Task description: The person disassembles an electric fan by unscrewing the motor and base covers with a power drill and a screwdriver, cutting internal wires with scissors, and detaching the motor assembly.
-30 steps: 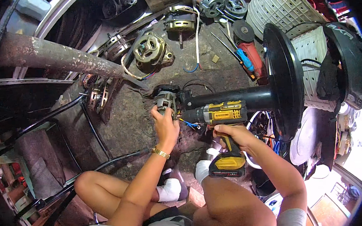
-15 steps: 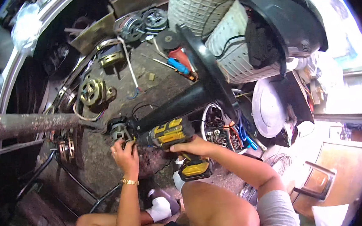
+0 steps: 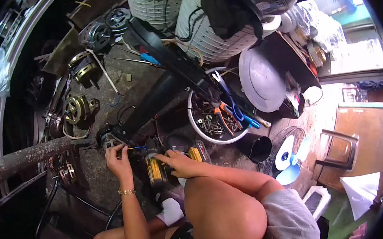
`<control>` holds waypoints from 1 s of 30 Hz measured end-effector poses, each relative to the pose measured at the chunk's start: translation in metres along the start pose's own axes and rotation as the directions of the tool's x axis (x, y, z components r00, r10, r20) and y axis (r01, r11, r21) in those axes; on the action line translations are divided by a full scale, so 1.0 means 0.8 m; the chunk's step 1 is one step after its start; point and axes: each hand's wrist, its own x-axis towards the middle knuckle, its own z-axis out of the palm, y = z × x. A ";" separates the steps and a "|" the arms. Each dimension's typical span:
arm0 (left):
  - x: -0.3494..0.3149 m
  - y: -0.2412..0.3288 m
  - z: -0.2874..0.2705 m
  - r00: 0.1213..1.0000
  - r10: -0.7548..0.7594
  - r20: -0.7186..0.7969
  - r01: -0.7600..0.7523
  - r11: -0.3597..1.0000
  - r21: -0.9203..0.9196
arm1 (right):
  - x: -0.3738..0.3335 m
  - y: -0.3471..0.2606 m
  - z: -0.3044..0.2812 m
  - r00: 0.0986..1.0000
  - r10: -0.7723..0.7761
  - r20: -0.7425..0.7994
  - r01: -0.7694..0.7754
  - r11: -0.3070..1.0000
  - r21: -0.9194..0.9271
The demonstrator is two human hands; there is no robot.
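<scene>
A black post slants across the floor, with a small motor at its near left end. My left hand is closed in a pinch against that motor. A thin yellow and blue strand runs from its fingertips; what the fingers hold is too small to make out. Low over the floor, a yellow and black cordless drill points away from me, its battery to the right. My right hand is closed over the drill's handle, one finger reaching along its body.
A white-rimmed tub of screws and pliers stands right of the post. Behind are white perforated baskets. Several bare motors lie to the left, near a rusty pipe. A fan lies at right.
The drill has swung from pointing left at the motor to pointing away from me, and back from it. My left hand stays at the motor. The whole view has shifted toward the right.
</scene>
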 end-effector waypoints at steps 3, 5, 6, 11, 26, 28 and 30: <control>-0.013 0.045 0.005 0.970 0.227 0.082 -0.226 0.974 -0.031 | 0.001 0.006 -0.004 0.979 0.041 -0.201 -0.020 0.994 0.104; -0.029 0.080 0.024 0.818 0.520 0.245 -0.503 0.854 -0.131 | -0.001 0.012 -0.013 0.958 0.113 -0.264 0.189 0.446 0.875; -0.036 0.095 0.032 0.725 0.602 0.335 -0.565 0.798 -0.211 | -0.007 -0.004 -0.025 0.987 0.146 -0.060 0.071 -0.068 0.995; -0.048 0.143 0.059 0.539 0.701 0.467 -0.530 0.713 -0.459 | -0.047 0.019 -0.055 0.832 0.555 0.032 0.019 -0.086 0.996; -0.010 0.057 0.000 0.932 0.334 0.139 -0.335 0.942 -0.018 | -0.294 0.146 -0.081 0.402 0.244 -0.882 -0.771 0.610 -0.183; -0.009 0.062 0.000 0.940 0.311 0.143 -0.307 0.950 -0.052 | -0.295 0.156 -0.094 0.415 0.409 -0.813 -0.766 0.639 -0.070; -0.010 0.069 0.009 0.948 0.278 0.153 -0.270 0.960 -0.070 | -0.316 0.215 -0.091 0.434 0.459 -0.775 -0.644 0.760 0.090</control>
